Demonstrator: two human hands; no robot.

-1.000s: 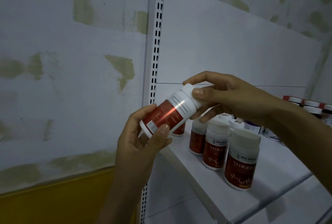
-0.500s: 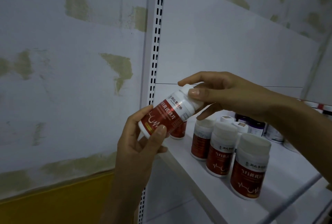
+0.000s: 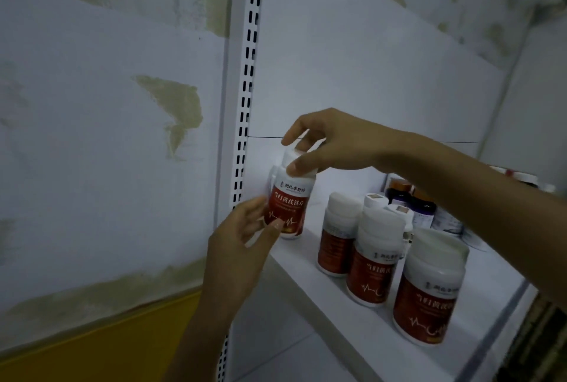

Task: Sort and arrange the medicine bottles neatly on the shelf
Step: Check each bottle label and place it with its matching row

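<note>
A white-capped medicine bottle with a red label (image 3: 290,200) stands upright at the left end of the white shelf (image 3: 306,265), label facing me. My right hand (image 3: 337,142) grips its cap from above. My left hand (image 3: 239,246) holds its lower part, thumb on the label and fingers round the left side. Another bottle of the same kind (image 3: 272,177) peeks out just behind it. Three more red-label bottles stand in a diagonal row to the right: one at the back (image 3: 337,237), one in the middle (image 3: 374,259), one nearest me (image 3: 429,289).
Dark bottles and small white-capped ones (image 3: 411,200) crowd the shelf's back right, partly hidden by my right forearm. A slotted white upright (image 3: 248,75) borders the shelf on the left, with a patchy wall beyond. A rail (image 3: 497,320) runs along the shelf's front edge.
The bottle went from tilted in mid-air in front of the shelf to upright on the shelf's left end. Both hands moved with it and the label turned toward me.
</note>
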